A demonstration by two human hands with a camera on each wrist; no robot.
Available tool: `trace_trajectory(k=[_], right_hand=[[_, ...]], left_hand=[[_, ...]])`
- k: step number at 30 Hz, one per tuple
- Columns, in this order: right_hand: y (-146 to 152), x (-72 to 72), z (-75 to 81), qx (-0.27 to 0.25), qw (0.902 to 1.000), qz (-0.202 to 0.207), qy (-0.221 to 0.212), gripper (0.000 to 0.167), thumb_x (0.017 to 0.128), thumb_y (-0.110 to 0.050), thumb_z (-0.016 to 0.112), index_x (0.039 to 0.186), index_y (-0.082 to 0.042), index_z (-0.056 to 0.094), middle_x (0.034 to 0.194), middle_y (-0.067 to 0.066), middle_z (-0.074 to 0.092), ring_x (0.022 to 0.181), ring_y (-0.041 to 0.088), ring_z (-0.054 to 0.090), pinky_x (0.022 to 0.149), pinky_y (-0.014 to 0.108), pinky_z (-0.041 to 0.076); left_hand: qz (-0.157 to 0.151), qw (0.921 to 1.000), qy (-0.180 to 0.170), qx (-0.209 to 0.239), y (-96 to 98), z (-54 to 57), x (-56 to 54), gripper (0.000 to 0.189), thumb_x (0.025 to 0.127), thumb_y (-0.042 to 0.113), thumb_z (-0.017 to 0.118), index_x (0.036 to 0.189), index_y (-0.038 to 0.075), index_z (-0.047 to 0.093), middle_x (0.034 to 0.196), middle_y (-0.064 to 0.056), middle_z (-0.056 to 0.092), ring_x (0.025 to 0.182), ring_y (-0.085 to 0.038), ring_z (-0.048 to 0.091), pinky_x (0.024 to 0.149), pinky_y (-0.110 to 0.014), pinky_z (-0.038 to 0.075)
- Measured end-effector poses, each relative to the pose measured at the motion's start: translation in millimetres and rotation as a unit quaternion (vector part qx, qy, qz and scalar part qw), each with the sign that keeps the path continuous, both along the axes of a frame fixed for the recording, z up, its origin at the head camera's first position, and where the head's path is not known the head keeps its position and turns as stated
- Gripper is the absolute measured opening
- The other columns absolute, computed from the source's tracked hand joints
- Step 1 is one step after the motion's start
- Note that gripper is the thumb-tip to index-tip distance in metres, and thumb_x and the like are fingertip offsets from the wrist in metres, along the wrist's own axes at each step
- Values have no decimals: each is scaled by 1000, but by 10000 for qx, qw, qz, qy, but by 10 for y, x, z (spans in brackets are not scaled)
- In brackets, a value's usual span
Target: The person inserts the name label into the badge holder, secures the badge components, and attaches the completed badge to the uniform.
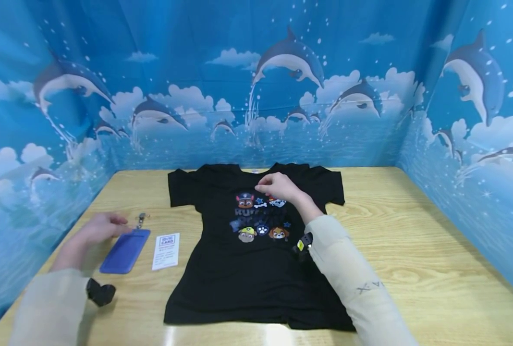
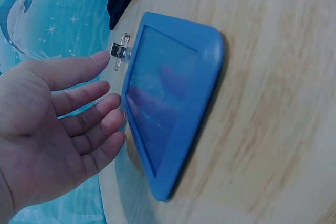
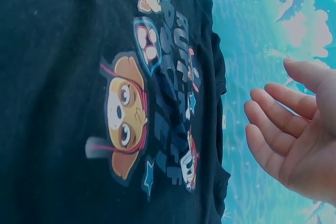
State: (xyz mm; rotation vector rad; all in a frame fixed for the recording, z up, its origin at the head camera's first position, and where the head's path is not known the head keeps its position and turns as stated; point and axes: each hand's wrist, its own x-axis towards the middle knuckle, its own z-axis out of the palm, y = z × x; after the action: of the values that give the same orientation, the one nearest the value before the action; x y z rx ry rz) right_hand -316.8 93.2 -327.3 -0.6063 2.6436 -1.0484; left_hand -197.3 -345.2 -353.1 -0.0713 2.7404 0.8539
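Holding left hand (image 1: 103, 227) loosely spread, empty, by blue card holder (image 1: 126, 252), contact unclear; my right hand (image 1: 280, 186), likewise empty, over black T-shirt (image 1: 248, 278). Both things lie flat on desk (image 1: 412, 230), I judge so shirt's print (image 1: 247, 234) shows.

There are one bare left hand (image 1: 98, 228) and one bare right hand (image 1: 280, 186), two cream cloth sleeves (image 1: 49, 305), one blue rectangular badge holder (image 1: 125, 251) with one silvery metal clip (image 1: 141, 218), one white rectangular printed card (image 1: 166, 252), one black short-sleeved fabric T-shirt (image 1: 235, 278) and one pale wood-grained table (image 1: 412, 230).
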Motion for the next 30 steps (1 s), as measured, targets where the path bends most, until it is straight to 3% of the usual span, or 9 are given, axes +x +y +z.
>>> trace_trajectory(k=[7,13,21,30], right_hand=[[-83,25,-12,-10,10000,46,-85,32,94,-29,55,117,-8,62,107,8,62,97,28,60,75,38,49],[-135,30,-31,-54,9997,151,-172,32,94,-29,54,117,-8,61,104,15,62,91,34,57,73,44,47],[-158,33,-32,50,9996,266,-61,31,95,-28,54,116,-7,61,104,14,62,91,29,57,68,32,45],[-135,21,-59,102,9997,188,-93,31,95,-28,53,116,-6,62,103,15,62,92,29,58,71,33,47]], left_hand=[[171,9995,-276,-67,0,-11,-11,62,87,30,62,120,-19,44,113,-35,50,101,-46,50,81,-50,44],[21,9990,-424,-152,25,-9,6,68,84,34,66,121,-19,43,115,-36,48,104,-49,47,84,-54,41],[-79,9981,-586,-165,40,-17,-9,73,79,33,71,120,-19,39,116,-35,44,106,-49,43,87,-57,38],[-194,9978,-547,-311,34,-27,-34,68,76,29,73,114,-19,43,110,-34,48,103,-49,45,88,-58,35]])
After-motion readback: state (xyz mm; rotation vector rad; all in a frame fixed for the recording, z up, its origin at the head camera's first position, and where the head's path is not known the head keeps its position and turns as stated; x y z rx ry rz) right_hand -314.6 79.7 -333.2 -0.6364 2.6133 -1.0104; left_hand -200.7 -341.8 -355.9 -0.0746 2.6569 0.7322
